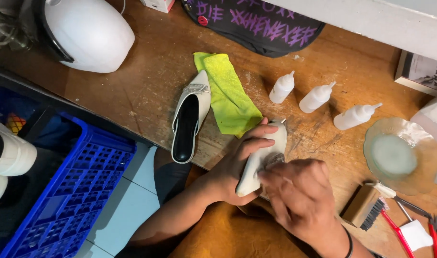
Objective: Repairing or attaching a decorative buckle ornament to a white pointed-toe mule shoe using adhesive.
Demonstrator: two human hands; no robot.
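My left hand (237, 165) grips a white pointed shoe (271, 143) from the side, holding it over the near edge of the wooden table (146, 81). My right hand (299, 196) is blurred and presses on the shoe's metal-trimmed upper; whether it holds a small tool is unclear. The matching white shoe (189, 117) lies sole down on the table to the left, its black insole showing. A yellow-green cloth (228, 95) lies between the two shoes.
Three white squeeze bottles (316, 98) lie behind the shoe. A glass dish (400, 155) sits at right, with a wooden brush (364, 208), a small white brush and red-handled tools near it. A white helmet (87, 33), a dark bag (261, 24) and a blue crate (70, 191) are around.
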